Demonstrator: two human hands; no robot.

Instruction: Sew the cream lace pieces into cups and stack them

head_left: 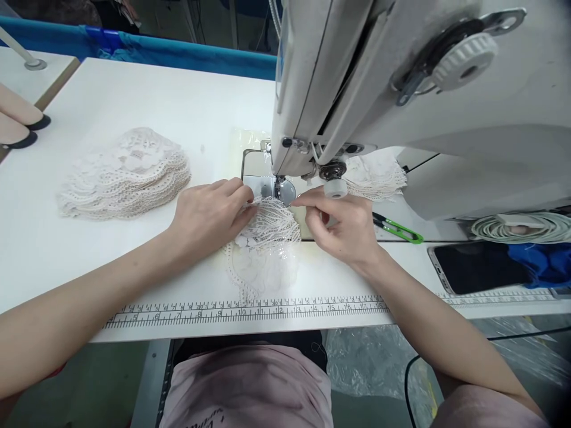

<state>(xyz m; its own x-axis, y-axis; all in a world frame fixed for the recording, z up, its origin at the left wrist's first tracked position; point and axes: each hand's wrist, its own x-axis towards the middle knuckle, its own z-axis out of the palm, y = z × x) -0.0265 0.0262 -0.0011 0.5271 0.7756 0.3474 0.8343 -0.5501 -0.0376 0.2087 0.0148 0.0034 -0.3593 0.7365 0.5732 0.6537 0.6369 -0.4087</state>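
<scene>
A small piece of white lace (276, 223) lies bunched in front of the presser foot (278, 188) of a sewing machine (321, 89). My left hand (214, 211) grips its left edge between thumb and fingers, close to the metal needle plate. On the other side, my right hand (343, 229) has its index finger stretched toward the lace beside the presser foot. The thumb is apart from that finger and the remaining fingers are curled, partly hidden. Sheer netting with a beaded-looking edge trails from the lace toward the table's front.
A stack of lace pieces (134, 172) lies left; more lace (377, 175) sits behind my right hand. Green thread snips (399, 230), a phone (479, 267) and coiled cord (520, 229) are right. A ruler strip (267, 310) lines the front edge. Another person's fingertips (20, 122) show far left.
</scene>
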